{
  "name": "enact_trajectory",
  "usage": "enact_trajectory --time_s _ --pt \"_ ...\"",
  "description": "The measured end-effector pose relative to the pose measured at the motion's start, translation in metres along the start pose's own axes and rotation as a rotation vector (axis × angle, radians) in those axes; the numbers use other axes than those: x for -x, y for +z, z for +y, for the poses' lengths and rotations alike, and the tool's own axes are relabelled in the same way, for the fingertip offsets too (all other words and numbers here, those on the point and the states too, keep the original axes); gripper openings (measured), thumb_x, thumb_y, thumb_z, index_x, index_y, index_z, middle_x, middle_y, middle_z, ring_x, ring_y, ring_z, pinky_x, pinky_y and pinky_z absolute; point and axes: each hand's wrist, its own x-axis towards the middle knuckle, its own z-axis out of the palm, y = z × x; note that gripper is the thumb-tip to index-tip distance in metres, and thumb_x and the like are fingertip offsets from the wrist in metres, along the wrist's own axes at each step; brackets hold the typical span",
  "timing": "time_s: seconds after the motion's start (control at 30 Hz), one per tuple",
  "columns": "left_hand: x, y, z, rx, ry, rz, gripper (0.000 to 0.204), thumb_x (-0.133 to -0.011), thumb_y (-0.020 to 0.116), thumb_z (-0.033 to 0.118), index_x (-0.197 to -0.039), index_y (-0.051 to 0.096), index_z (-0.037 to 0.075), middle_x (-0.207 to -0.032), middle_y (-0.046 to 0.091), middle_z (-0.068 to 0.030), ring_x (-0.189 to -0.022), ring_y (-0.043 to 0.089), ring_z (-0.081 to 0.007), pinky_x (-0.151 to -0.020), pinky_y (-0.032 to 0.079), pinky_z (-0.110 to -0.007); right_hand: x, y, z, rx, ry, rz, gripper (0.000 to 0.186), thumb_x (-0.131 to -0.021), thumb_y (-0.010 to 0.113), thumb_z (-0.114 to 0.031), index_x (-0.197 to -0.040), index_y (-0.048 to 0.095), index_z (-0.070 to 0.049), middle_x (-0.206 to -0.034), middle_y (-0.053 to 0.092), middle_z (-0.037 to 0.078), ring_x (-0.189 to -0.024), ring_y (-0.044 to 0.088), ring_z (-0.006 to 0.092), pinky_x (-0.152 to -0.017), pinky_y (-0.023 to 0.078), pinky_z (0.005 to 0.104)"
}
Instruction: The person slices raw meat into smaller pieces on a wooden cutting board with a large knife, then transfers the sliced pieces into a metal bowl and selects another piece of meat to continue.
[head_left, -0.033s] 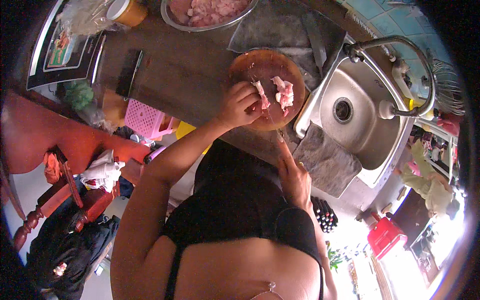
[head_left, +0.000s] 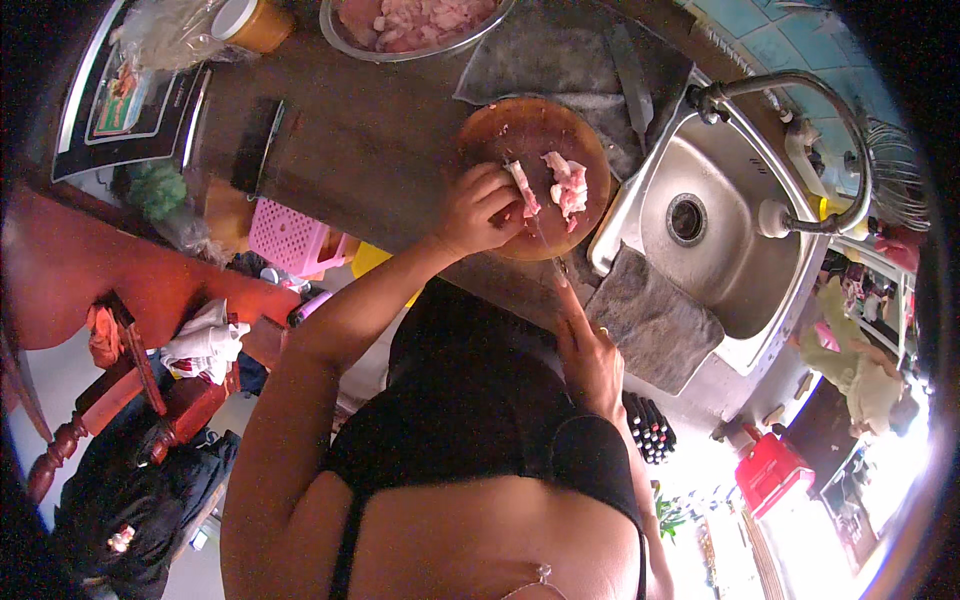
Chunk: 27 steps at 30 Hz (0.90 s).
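A round wooden chopping board (head_left: 481,135) lies on the dark counter in front of me. My left hand (head_left: 477,212) is closed on a strip of raw meat (head_left: 525,190), its fingertips pressing the strip against the board. A separate small heap of raw meat pieces (head_left: 569,188) rests to the right of that strip. My right hand (head_left: 591,360) grips a knife at the board's near edge, with the index finger stretched along it. The thin knife blade (head_left: 543,238) points away from me toward the strip; its handle is mostly hidden by the hand.
Beyond the board stands a metal bowl (head_left: 352,44) of raw meat. Another knife (head_left: 632,85) lies on a grey cloth (head_left: 540,60). To the right are a steel sink (head_left: 745,240), its curved tap (head_left: 850,130) and a second cloth (head_left: 655,320). A pink basket (head_left: 285,235) sits left.
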Motion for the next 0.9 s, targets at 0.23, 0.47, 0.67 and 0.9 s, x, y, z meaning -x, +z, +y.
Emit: enact_trajectory --time_s 0.23,0.47,0.67,0.9 --pt "0.002 0.001 0.000 0.060 -0.044 -0.035 0.019 -0.066 0.068 0.013 -0.083 0.063 0.007 -0.090 0.060 -0.0060 -0.086 0.057 -0.0272 -0.075 0.048 -0.037 -0.045 0.005 -0.007 -0.132 -0.206 0.080 0.056 -0.086 0.053 -0.015 -0.135 0.034 -0.034 -0.070 0.058 0.024 -0.068 0.060 0.0405 -0.059 0.047 0.0506" --pt "-0.001 -0.005 -0.001 0.005 -0.085 -0.057 0.020 -0.065 0.068 0.012 -0.084 0.063 0.009 -0.091 0.060 -0.0055 -0.086 0.057 -0.0266 -0.076 0.048 -0.037 -0.063 0.003 -0.024 -0.115 -0.194 0.036 0.054 -0.086 0.050 -0.012 -0.135 0.036 -0.032 -0.076 0.060 0.023 -0.067 0.061 0.0394 -0.059 0.048 0.0498" --pt "-0.001 -0.004 -0.001 0.080 -0.099 -0.102 0.019 -0.065 0.068 0.010 -0.082 0.062 0.008 -0.092 0.060 -0.0050 -0.087 0.057 -0.0271 -0.077 0.048 -0.037 -0.022 0.012 0.010 -0.152 -0.131 -0.019 0.052 -0.086 0.049 -0.008 -0.134 0.038 -0.025 -0.107 0.060 0.015 -0.074 0.062 0.0368 -0.062 0.051 0.0476" --pt "-0.008 -0.005 0.001 0.055 -0.085 -0.078 0.019 -0.064 0.069 0.009 -0.081 0.061 0.007 -0.093 0.060 -0.0052 -0.088 0.056 -0.0272 -0.077 0.048 -0.037 -0.072 0.007 -0.018 -0.192 -0.280 0.089 0.054 -0.086 0.048 -0.004 -0.135 0.037 -0.023 -0.099 0.061 0.020 -0.077 0.060 0.0386 -0.061 0.048 0.0481"
